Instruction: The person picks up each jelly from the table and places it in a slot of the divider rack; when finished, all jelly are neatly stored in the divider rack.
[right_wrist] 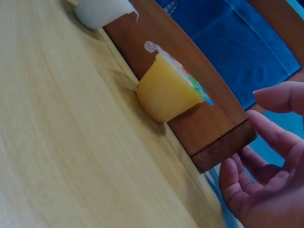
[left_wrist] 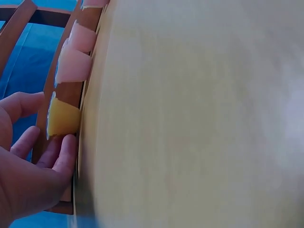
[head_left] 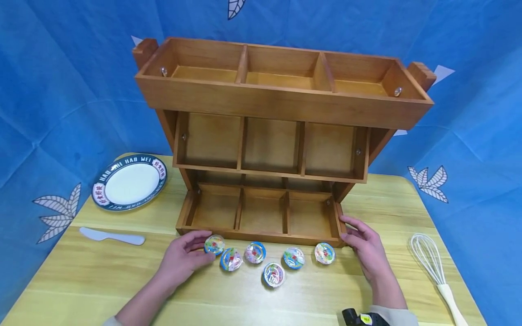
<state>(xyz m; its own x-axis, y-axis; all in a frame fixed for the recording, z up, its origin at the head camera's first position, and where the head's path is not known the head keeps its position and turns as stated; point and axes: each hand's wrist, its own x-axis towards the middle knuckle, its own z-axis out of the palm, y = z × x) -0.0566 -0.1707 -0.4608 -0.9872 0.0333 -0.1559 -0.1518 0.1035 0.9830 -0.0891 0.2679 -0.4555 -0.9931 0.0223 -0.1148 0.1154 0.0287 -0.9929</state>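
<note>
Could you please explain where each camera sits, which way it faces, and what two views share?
Head: worn on the head, facing forward and down at the wooden shelf and jelly cups; shows left hand, right hand and forearms.
Left wrist: worn there, image turned sideways, looking along the table at a yellow cup; shows left hand.
Right wrist: worn there, looking at another yellow cup; shows right hand.
Head and right wrist views share that hand and cup.

Head view bright, sharp; glare toward table (head_left: 316,294) near edge; rack (head_left: 271,145) shadowed between tiers; wrist views dimmer, softer.
</note>
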